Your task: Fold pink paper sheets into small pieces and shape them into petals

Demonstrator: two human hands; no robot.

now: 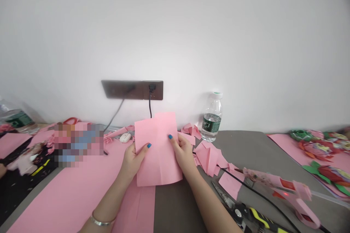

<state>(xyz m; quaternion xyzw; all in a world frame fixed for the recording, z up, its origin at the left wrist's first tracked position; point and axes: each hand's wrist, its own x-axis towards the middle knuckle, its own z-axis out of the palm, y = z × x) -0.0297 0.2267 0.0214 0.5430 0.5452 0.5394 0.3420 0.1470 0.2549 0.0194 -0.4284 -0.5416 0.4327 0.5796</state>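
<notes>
A creased sheet of pink paper (158,153) is held up above the table between both hands. My left hand (133,160) pinches its left edge, thumb on the front and fingers behind. On the right edge, my right hand (183,151) grips the same way, its fingers hidden behind the paper. Beneath and to the left lies a large pink sheet (73,196). Folded pink paper pieces (209,158) are heaped just right of my right hand.
A water bottle (212,118) stands by the wall. At right lie a pink glue gun (284,187) with a cord, black-and-yellow scissors (240,214) and paper flowers (322,149). A wall socket (153,91) holds a plug. Another person's hand (2,170) shows at far left.
</notes>
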